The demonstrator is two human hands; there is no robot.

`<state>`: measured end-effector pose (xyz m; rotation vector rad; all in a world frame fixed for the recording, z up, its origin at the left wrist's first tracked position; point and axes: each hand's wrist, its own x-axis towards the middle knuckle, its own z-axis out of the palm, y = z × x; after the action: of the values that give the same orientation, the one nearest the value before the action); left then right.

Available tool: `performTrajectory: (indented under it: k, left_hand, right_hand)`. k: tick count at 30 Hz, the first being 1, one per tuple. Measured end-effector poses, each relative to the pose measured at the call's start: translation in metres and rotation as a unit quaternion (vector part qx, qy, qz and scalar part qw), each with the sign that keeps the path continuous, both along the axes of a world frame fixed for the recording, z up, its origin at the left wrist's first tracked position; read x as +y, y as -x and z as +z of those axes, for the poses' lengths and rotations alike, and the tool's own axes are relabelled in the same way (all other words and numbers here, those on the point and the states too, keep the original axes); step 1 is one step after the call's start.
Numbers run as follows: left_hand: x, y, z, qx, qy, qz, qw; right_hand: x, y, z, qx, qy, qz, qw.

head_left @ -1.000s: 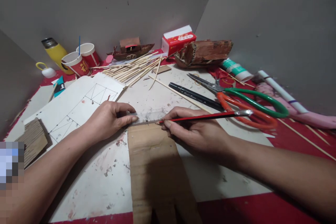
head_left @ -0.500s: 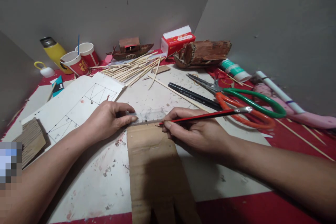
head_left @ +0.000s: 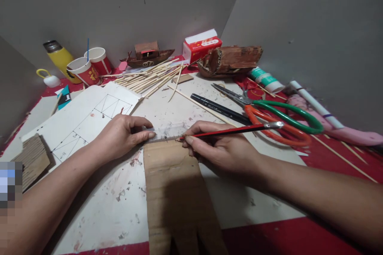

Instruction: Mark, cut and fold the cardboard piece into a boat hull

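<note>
A strip of brown cardboard (head_left: 176, 167) lies in front of me, with notches cut into its near end. Across its far edge rests a clear ruler (head_left: 167, 132). My left hand (head_left: 125, 135) pinches the ruler's left end between thumb and fingers. In my right hand (head_left: 221, 147) is a red and black pencil (head_left: 227, 131), held in a writing grip. Its tip touches or nearly touches the cardboard along the ruler's near edge. The fingers of my right hand hide the ruler's right end.
Scissors (head_left: 269, 115) and a black marker (head_left: 220, 108) lie to the right. Wooden sticks (head_left: 149, 77), model boats (head_left: 233, 61), paper cups (head_left: 83, 71) and a yellow bottle (head_left: 61, 61) stand at the back. Left are a drawing sheet (head_left: 89, 115) and corrugated cardboard (head_left: 32, 157).
The pencil tip has shifted slightly left along the ruler's edge with my right hand. The whole view has moved a little; my left hand stays on the ruler.
</note>
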<state>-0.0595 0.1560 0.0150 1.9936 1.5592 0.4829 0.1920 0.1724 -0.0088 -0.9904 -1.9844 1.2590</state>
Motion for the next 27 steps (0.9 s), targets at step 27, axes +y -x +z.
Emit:
performTrajectory:
  k: [27]
  left_hand:
    - [0.0010, 0.0017, 0.0005, -0.012, -0.014, 0.001, 1.000]
  right_hand:
    - [-0.0019, 0.0004, 0.0037, 0.086, 0.096, -0.041, 0.991]
